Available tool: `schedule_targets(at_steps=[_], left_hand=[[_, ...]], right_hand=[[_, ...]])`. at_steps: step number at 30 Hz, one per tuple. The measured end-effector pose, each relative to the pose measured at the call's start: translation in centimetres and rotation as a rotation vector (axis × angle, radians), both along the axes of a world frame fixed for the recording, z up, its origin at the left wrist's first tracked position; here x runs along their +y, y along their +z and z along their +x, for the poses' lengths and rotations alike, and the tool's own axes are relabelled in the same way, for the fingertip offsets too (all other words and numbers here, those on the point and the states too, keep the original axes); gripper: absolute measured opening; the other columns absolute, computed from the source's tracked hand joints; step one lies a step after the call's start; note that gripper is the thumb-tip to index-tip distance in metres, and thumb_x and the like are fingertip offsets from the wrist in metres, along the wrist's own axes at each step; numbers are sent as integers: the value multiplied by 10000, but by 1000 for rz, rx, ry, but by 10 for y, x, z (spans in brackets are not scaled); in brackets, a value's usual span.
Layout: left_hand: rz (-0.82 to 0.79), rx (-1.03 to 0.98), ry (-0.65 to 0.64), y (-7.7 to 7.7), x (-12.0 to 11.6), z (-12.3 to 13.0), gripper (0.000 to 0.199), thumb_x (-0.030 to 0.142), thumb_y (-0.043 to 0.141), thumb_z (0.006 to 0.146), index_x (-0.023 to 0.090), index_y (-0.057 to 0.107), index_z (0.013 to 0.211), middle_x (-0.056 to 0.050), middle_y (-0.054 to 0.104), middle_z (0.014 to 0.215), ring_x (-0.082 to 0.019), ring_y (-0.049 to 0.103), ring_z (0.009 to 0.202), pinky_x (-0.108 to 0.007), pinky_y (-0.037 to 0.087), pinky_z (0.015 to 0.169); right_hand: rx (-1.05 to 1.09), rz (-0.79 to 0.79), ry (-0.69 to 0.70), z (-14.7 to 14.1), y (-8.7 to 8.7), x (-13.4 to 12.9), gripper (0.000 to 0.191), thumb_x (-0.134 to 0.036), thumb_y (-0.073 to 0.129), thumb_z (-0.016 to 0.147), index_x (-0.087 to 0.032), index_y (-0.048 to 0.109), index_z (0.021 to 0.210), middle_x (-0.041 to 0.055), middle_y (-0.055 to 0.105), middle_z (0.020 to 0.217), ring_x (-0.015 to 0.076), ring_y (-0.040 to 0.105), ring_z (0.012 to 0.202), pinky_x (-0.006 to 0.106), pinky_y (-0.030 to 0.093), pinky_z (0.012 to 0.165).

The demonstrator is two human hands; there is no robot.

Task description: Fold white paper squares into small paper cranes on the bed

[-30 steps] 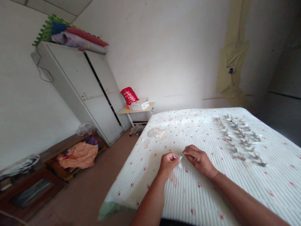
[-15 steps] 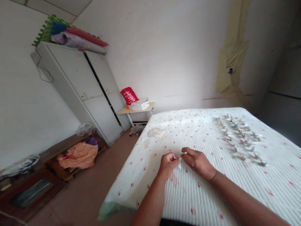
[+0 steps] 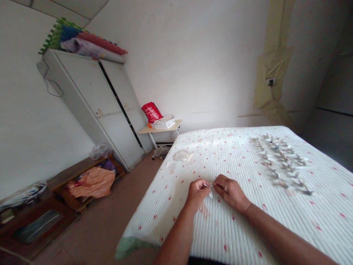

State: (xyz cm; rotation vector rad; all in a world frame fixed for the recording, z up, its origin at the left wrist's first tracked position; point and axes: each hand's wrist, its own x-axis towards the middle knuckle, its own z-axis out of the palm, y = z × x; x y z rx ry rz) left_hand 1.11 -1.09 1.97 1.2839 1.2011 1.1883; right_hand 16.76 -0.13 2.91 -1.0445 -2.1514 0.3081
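Over the near part of the bed, my left hand (image 3: 198, 191) pinches a small piece of folded white paper (image 3: 210, 194) between thumb and fingers. From the other side, my right hand (image 3: 230, 190) has its fingertips closed on the paper's other end, with the fingers bent together. A pale flap of the paper hangs below the fingertips; the rest is mostly hidden. To the right, several small folded paper figures (image 3: 284, 162), looking like cranes, stand in rows. Left of my hands lie flat pale paper sheets (image 3: 183, 156).
The bed has a white ribbed cover (image 3: 220, 147) with red spots. Behind it, a small table (image 3: 143, 130) carries a red bag (image 3: 151, 112) and a white box (image 3: 165, 124). A grey cabinet (image 3: 96, 95) and a low wooden bench with an orange plastic bag (image 3: 92, 182) stand left.
My right hand's raised fingers have curled down and closed on the paper. My left hand keeps its pinch in nearly the same spot.
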Motion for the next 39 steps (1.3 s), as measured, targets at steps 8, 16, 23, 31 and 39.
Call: schedule_targets(at_steps=[8,16,23,31,39], left_hand=[[-15,-2,20,0,1,1,57,176,578,555,135,567,593,45,512,451,-78,452,443,-174,321,459],[-15,-17,18,0,1,0,64,172,571,559,137,573,613,46,523,461,-80,462,450,-172,320,460],[0,-1,2,-1,1,0,76,170,559,561,134,576,626,39,538,468,-87,474,451,-182,338,467],[-2,13,7,-3,2,-1,101,200,602,559,125,593,626,31,541,487,-87,474,473,-186,332,483],[-15,-27,-2,-1,1,-1,110,211,621,565,129,583,627,29,542,498,-83,459,471,-188,320,485]], right_hand=[[79,-61,0,-3,-2,-2,199,-174,421,794,-176,609,730,29,579,713,126,558,649,228,420,610],[-31,34,3,-2,-1,-3,257,-272,405,865,-173,623,773,46,575,735,131,568,666,233,431,625],[-50,40,-25,-6,-4,-2,263,-242,403,867,-174,615,727,35,568,704,129,568,649,229,418,610],[-48,9,-41,-9,-4,-3,233,-218,397,854,-165,571,709,25,548,690,123,554,627,228,400,597],[-25,-15,-7,-8,-3,-3,237,-236,376,866,-166,555,729,27,553,700,125,555,627,224,406,588]])
